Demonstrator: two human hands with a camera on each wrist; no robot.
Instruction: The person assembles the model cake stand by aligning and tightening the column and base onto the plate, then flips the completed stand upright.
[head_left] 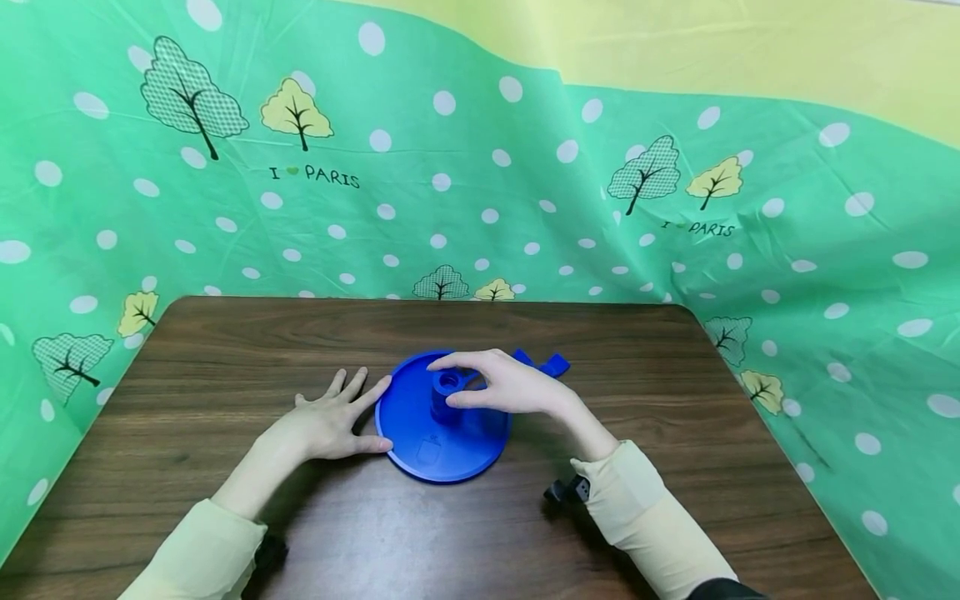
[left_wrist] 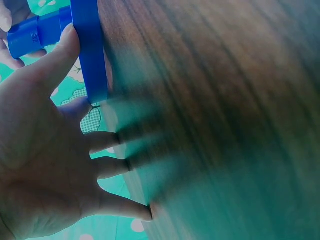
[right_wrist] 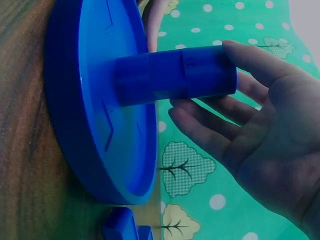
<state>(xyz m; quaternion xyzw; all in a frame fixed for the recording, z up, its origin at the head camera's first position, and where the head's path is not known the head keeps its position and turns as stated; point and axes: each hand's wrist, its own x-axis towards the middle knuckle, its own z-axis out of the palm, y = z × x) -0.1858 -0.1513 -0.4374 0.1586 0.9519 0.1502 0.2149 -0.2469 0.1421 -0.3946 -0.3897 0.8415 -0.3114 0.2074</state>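
A blue round base (head_left: 442, 458) with a raised rim lies flat on the brown wooden table (head_left: 360, 517). From its middle rises a short blue tube (right_wrist: 175, 74), hollow at the top. My right hand (head_left: 510, 382) holds this tube near its upper end, thumb on one side and fingers on the other. Spread wide, my left hand (head_left: 330, 425) rests at the left of the base, its thumb and index fingertip at the rim. The left wrist view shows the left thumb (left_wrist: 65, 52) against the base's edge, the other fingertips down on the table.
Small blue pieces (head_left: 553, 365) lie just beyond the base at its right, partly behind my right hand. A green dotted cloth (head_left: 465, 208) with printed trees hangs behind the table and along its sides. Dark straps (head_left: 573, 490) sit at the wrists.
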